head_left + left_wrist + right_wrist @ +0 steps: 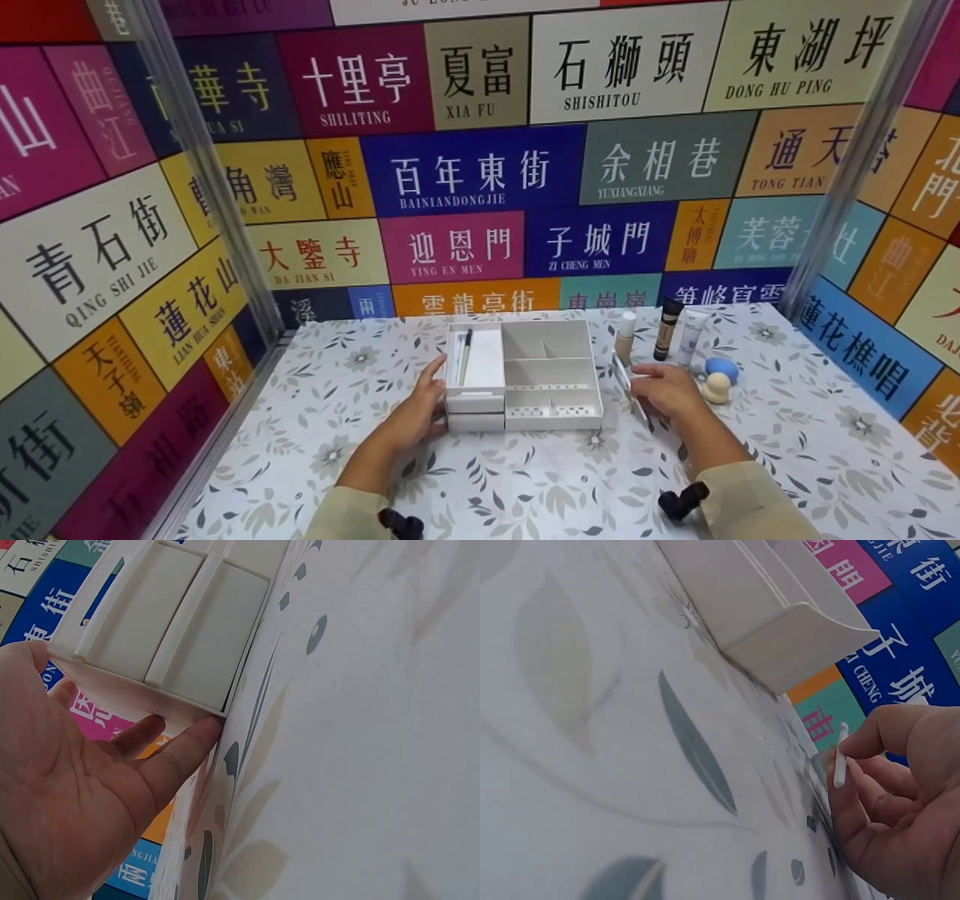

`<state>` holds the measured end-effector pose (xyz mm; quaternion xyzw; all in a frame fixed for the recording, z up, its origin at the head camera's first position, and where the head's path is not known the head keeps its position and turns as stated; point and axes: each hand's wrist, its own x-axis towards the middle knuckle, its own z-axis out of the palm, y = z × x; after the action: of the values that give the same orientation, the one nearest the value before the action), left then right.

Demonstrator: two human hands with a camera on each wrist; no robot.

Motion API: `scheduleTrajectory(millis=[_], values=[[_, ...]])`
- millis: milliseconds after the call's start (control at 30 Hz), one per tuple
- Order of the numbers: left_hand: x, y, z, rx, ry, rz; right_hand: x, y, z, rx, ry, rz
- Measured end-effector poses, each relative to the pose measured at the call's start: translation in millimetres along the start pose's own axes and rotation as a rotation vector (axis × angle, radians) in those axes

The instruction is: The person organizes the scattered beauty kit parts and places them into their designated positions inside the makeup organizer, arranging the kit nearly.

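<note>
A white desktop organizer (553, 349) stands on the table, with two drawers (142, 611) stacked on its left side and open compartments on its right. Two slim pens (466, 356) lie on top of the drawer section. My left hand (416, 405) touches the organizer's left side with extended fingers, and its fingertips (204, 733) reach the lower front corner. To the right of the organizer, my right hand (671, 390) pinches a slim white stick (841, 765) between thumb and fingers, just above the tabletop. Most of the stick is hidden by the fingers in the right wrist view.
Behind my right hand stand a bottle with a white cap (625, 337), a black tube (667, 330) and a white tube (691, 337). A blue sponge (721, 367) and a cream sponge (716, 388) lie beside it. A sign-covered wall (480, 169) borders the flower-patterned table (525, 487).
</note>
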<state>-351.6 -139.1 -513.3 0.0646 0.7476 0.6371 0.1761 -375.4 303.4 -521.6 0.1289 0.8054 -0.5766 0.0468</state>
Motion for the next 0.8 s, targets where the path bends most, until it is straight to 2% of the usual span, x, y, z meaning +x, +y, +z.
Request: scheduleTrajectory(millis=[167,433,800], values=[[-0.6,-2.1,-1.1,-0.006,-0.034,0.038,-7.2,-8.6,4.3,0.187,-0.049,0.036],[0.4,-1.4,-0.2,-0.02,-0.025,0.024,-12.2,-17.7,7.1,0.313,-0.104,0.021],[-0.2,-0.8,0.0,-0.038,-0.023,0.01,-19.8,-31.6,12.6,0.393,-0.137,-0.015]])
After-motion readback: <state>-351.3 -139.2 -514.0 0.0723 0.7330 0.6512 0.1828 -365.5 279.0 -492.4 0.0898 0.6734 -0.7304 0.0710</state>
